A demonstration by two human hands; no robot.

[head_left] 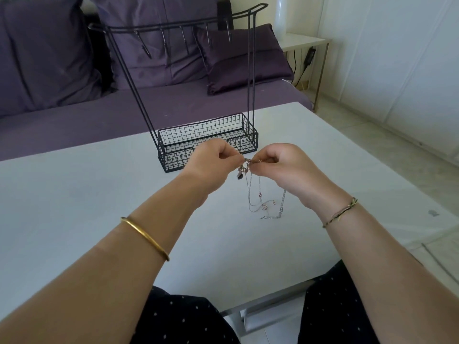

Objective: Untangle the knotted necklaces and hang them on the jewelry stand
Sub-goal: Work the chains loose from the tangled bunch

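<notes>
A knot of thin silver and rose-gold necklaces (258, 197) hangs between my two hands above the white table (74, 194). My left hand (213, 165) pinches the tangle from the left, and my right hand (280, 165) pinches it from the right, fingertips almost touching. Chain loops dangle down, and their lowest ends rest on the tabletop. A small dark pendant hangs just below my left fingers. The black wire jewelry stand (208, 142) rises right behind my hands; its top bar of hooks (183, 38) is bare, and no chain shows in the part of its basket base that I can see.
A purple sofa (74, 115) with several cushions runs behind the table. A small side table (305, 43) with a cable stands at the back right. The table's front edge lies near my lap, with pale floor tiles to the right.
</notes>
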